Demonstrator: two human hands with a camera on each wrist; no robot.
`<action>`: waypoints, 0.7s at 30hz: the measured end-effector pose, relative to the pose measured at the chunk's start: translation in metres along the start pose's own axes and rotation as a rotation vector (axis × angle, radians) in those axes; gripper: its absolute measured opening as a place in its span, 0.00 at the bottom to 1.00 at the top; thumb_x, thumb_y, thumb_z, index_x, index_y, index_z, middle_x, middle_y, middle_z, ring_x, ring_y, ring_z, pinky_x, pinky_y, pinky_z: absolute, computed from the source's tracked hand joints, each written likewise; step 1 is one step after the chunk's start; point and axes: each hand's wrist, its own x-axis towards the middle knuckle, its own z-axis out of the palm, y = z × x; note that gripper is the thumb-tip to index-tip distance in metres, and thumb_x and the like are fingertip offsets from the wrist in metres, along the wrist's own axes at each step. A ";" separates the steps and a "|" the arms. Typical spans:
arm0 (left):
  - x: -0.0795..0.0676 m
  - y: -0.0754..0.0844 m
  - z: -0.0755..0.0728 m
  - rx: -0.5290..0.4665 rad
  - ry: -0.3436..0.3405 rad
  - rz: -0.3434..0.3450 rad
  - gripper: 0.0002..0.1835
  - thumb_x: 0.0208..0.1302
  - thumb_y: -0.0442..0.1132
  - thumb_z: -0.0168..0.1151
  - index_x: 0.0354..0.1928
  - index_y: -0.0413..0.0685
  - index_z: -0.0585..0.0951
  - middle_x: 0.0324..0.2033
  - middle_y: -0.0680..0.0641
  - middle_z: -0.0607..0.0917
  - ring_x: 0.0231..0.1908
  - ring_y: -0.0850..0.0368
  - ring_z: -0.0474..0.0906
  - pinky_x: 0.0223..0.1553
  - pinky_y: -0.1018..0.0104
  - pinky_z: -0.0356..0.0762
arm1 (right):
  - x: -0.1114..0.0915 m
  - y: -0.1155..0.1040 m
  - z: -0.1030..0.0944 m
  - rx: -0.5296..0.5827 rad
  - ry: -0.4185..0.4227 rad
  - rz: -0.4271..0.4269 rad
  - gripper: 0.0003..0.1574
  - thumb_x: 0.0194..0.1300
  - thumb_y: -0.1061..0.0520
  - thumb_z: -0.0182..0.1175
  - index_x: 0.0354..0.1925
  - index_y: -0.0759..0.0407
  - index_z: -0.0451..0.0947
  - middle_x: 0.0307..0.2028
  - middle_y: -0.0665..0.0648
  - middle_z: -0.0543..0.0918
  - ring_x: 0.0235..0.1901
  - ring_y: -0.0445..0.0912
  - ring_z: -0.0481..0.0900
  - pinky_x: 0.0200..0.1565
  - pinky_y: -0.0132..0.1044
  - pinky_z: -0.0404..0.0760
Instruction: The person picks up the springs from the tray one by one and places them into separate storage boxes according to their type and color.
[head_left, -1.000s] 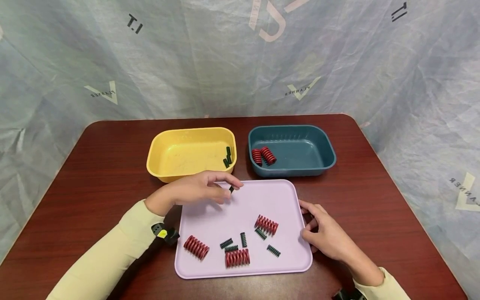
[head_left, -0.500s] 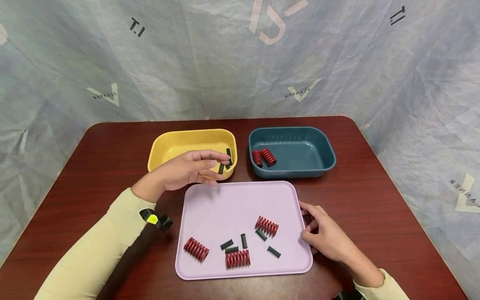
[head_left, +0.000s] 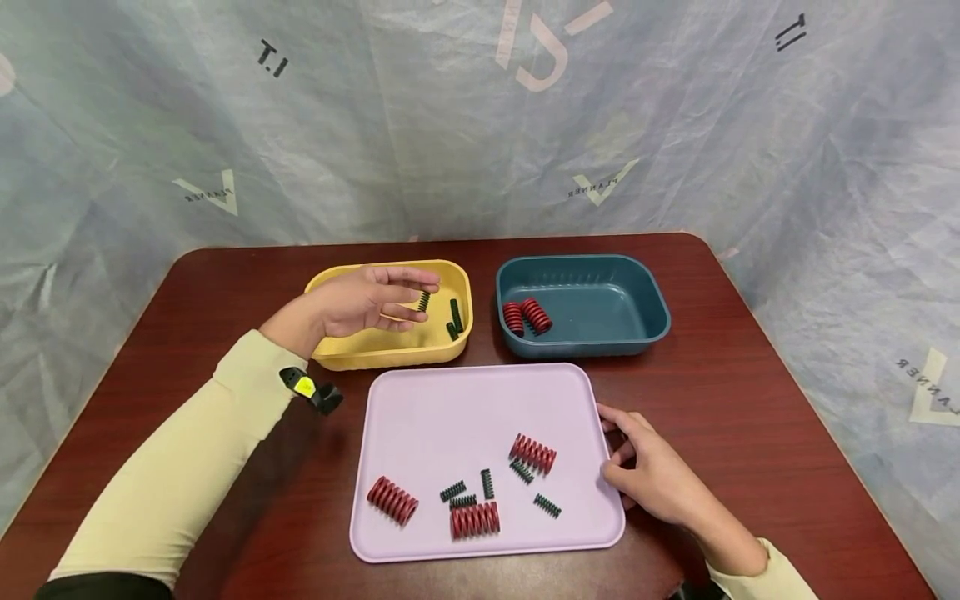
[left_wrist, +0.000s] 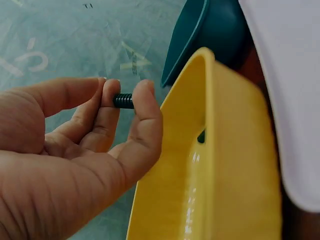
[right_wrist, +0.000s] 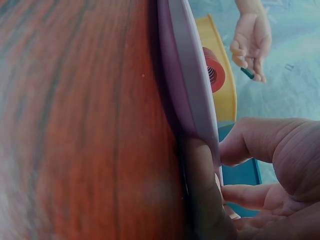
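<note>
My left hand (head_left: 367,300) is over the yellow bin (head_left: 390,358), pinching a small dark green spring (head_left: 423,301) between its fingertips; the left wrist view shows the spring (left_wrist: 123,101) between two fingers, above the bin's rim. Small green springs (head_left: 456,315) lie at the bin's right end. At the pink tray (head_left: 450,408), my right hand (head_left: 652,471) grips the right edge. The right wrist view shows fingers under the rim and the thumb on the upper side. On the tray are large red springs (head_left: 475,520) and several small green springs (head_left: 547,505).
A dark teal bin (head_left: 600,346) stands right of the yellow bin, behind the tray, with red springs (head_left: 536,316) in its left end. The bins and tray share a dark red wooden table (head_left: 750,375). Behind hangs a grey printed sheet (head_left: 450,125).
My left hand has moved from above the tray's back left, away from me, to over the yellow bin with the green spring. The right hand has stayed on the tray edge.
</note>
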 end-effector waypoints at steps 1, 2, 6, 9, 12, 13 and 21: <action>0.002 0.001 -0.002 0.004 0.002 -0.010 0.25 0.77 0.31 0.54 0.73 0.39 0.70 0.64 0.47 0.76 0.50 0.47 0.84 0.52 0.57 0.84 | 0.000 0.000 0.000 0.000 0.000 0.000 0.48 0.55 0.76 0.60 0.74 0.65 0.64 0.56 0.65 0.70 0.35 0.48 0.77 0.15 0.40 0.83; 0.005 0.003 -0.005 0.013 0.003 -0.020 0.24 0.77 0.31 0.54 0.72 0.39 0.70 0.63 0.48 0.77 0.48 0.48 0.85 0.51 0.58 0.85 | 0.000 0.001 0.000 0.001 -0.001 0.000 0.48 0.55 0.76 0.60 0.74 0.65 0.63 0.56 0.65 0.70 0.35 0.48 0.77 0.15 0.40 0.83; 0.015 0.007 -0.014 0.054 0.023 -0.061 0.21 0.77 0.30 0.55 0.69 0.39 0.73 0.61 0.46 0.77 0.45 0.50 0.85 0.46 0.62 0.85 | 0.000 0.001 0.000 0.003 -0.007 0.007 0.48 0.56 0.75 0.60 0.74 0.65 0.63 0.57 0.64 0.70 0.35 0.48 0.77 0.16 0.40 0.83; 0.023 0.008 -0.019 0.092 0.033 -0.116 0.22 0.77 0.31 0.56 0.70 0.37 0.73 0.62 0.45 0.77 0.43 0.51 0.85 0.45 0.63 0.85 | 0.000 0.001 0.000 -0.001 -0.010 0.013 0.48 0.56 0.75 0.61 0.75 0.64 0.63 0.57 0.64 0.70 0.35 0.49 0.76 0.16 0.40 0.83; 0.030 0.007 -0.025 0.140 0.012 -0.199 0.23 0.78 0.32 0.56 0.72 0.37 0.71 0.66 0.44 0.75 0.44 0.50 0.84 0.47 0.63 0.84 | 0.001 0.000 -0.001 -0.008 -0.010 0.013 0.48 0.56 0.75 0.61 0.74 0.64 0.63 0.56 0.64 0.70 0.35 0.49 0.77 0.16 0.40 0.83; 0.032 0.007 -0.027 0.157 -0.004 -0.225 0.24 0.78 0.33 0.56 0.72 0.36 0.70 0.68 0.43 0.74 0.45 0.49 0.84 0.49 0.62 0.84 | 0.001 0.000 -0.001 -0.010 -0.009 0.012 0.48 0.56 0.75 0.61 0.74 0.64 0.63 0.56 0.64 0.70 0.35 0.49 0.77 0.16 0.40 0.83; 0.051 0.004 -0.042 0.253 -0.132 -0.358 0.24 0.81 0.35 0.52 0.74 0.35 0.68 0.72 0.38 0.70 0.50 0.46 0.82 0.60 0.49 0.79 | 0.001 0.001 -0.002 -0.011 -0.014 0.011 0.48 0.56 0.75 0.61 0.75 0.64 0.63 0.56 0.64 0.70 0.35 0.48 0.77 0.16 0.40 0.83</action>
